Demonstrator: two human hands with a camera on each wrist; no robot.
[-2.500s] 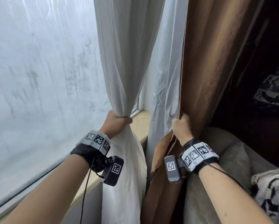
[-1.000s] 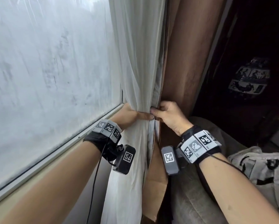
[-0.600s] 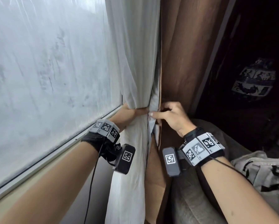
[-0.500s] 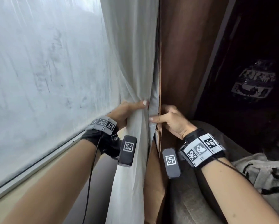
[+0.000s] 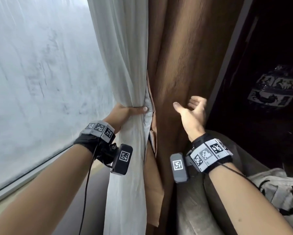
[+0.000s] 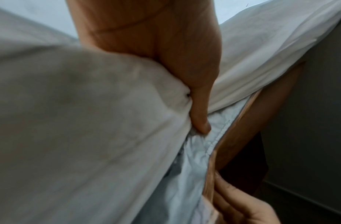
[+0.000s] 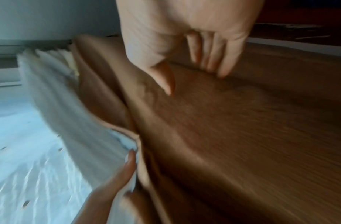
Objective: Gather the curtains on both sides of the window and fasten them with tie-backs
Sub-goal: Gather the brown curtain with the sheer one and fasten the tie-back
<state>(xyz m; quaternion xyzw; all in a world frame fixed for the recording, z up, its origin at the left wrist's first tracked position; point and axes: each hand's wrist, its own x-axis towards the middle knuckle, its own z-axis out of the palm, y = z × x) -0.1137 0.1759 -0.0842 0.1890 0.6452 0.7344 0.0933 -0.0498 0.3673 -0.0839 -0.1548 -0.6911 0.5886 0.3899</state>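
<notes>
A white sheer curtain (image 5: 123, 65) hangs bunched beside a brown curtain (image 5: 184, 56) with a pale lining edge (image 5: 148, 106). My left hand (image 5: 125, 111) grips the gathered white curtain (image 6: 89, 121) at sill height, thumb across its front and pressing into the lining (image 6: 196, 159). My right hand (image 5: 190, 109) is open, fingers spread, in front of the brown curtain (image 7: 233, 128) near its right edge and holding nothing. In the right wrist view its fingertips (image 7: 221, 71) hover close to the brown cloth. I see no tie-back.
The frosted window pane (image 5: 40, 73) fills the left, with its sill (image 5: 23, 180) below. A grey upholstered armrest (image 5: 193, 209) sits under my right forearm, with a patterned cushion (image 5: 281, 189) beside it. A patterned jar (image 5: 274, 92) stands in the dark right corner.
My right hand let go of the curtain edge next to my left hand, opened, and swung right across the brown curtain. My left hand keeps its grip on the white curtain.
</notes>
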